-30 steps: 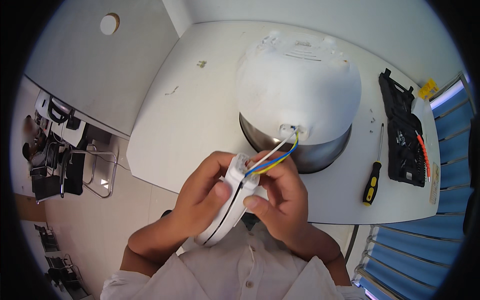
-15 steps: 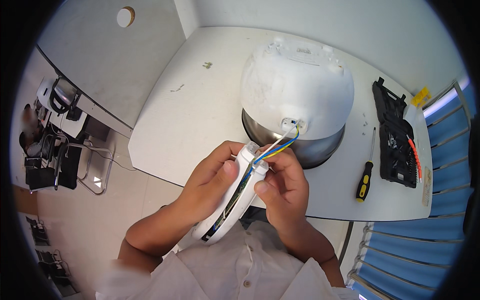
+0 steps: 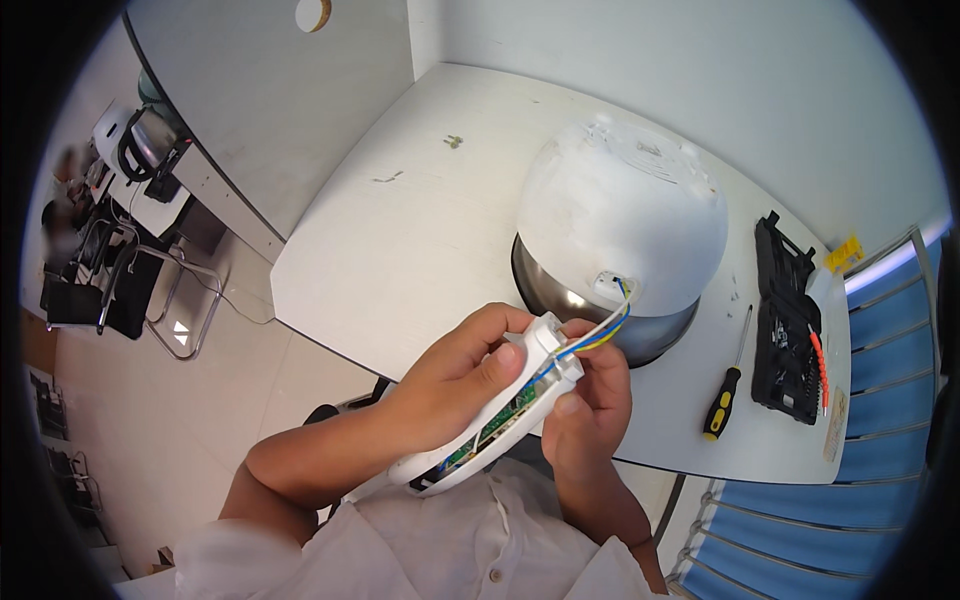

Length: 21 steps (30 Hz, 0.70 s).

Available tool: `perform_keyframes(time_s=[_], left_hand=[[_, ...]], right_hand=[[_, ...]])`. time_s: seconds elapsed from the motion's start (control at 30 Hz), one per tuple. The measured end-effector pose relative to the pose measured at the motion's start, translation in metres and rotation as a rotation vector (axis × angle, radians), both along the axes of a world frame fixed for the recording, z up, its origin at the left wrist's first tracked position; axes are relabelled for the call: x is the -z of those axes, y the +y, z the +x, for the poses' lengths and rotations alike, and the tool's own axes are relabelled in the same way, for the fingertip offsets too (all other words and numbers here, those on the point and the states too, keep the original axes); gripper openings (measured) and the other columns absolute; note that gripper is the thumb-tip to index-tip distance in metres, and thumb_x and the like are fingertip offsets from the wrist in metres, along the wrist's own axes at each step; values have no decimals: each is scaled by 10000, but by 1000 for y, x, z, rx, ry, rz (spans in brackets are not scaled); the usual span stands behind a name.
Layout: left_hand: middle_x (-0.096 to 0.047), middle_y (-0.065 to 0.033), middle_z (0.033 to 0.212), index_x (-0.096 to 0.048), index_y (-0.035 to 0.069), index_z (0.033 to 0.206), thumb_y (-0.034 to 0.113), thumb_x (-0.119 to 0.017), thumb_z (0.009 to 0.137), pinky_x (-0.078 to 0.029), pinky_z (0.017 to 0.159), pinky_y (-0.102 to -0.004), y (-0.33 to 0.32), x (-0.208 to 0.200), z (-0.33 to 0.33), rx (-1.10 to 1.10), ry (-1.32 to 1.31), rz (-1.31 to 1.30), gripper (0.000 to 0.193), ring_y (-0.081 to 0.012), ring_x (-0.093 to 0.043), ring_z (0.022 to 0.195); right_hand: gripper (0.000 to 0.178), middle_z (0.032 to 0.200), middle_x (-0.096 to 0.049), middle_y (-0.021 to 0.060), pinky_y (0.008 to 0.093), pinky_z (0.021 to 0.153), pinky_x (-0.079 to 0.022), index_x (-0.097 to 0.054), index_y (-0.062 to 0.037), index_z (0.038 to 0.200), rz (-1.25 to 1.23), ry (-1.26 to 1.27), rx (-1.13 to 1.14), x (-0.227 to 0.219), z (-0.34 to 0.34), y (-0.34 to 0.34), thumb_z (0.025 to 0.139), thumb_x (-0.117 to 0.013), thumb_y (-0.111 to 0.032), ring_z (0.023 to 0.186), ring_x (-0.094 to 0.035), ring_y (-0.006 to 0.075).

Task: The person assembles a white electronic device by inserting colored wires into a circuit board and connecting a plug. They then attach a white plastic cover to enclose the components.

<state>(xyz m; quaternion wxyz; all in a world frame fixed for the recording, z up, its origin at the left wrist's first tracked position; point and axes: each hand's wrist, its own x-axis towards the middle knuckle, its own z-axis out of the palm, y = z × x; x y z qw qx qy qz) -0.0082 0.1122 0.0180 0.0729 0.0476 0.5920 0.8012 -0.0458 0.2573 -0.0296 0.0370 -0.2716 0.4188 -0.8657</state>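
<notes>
The left forearm (image 3: 330,450) slants up and rightward from the lower left, its elbow bent outward; the right forearm (image 3: 615,515) rises more steeply from the lower edge. Both hands meet over the near edge of a white, smooth-topped table (image 3: 420,230).

The left hand (image 3: 460,390) grips a long, curved white plastic casing (image 3: 521,427), its thumb lying along the upper half and its fingers bent over the far side. The right hand (image 3: 592,400) is closed on the casing's upper right end, thumb against the lower half, fingers curled behind; exactly where those fingertips press seems hidden.

The casing slants in front of the shirt, its halves parted along the side to show a green circuit board (image 3: 515,405). White, blue and yellow-green wires (image 3: 605,335) run from its gripped end to a rounded white plastic appliance body (image 3: 620,210) on the table.
</notes>
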Motion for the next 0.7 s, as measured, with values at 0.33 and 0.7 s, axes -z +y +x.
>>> perform_keyframes(time_s=[0.33, 0.7], left_hand=[[-518, -45, 1089, -425, 10, 1203, 535, -425, 910, -393, 850, -250, -8, 5, 2, 11, 40, -160, 601, -96, -483, 993], [-533, -67, 1020, -410, 2, 1214, 433, -406, 956, -414, 805, -240, 4, 15, 5, -89, 98, -78, 503, -100, -498, 922]], right_hand=[[366, 1192, -423, 132, 372, 954, -372, -467, 6, 1141, -36, 6, 0, -1, 2, -4, 798, -586, -41, 1091, -455, 218], [364, 1184, -414, 104, 319, 904, -417, -469, 20, 1162, 21, 45, 110, 3, 3, -12, 811, -564, -4, 1056, -485, 179]])
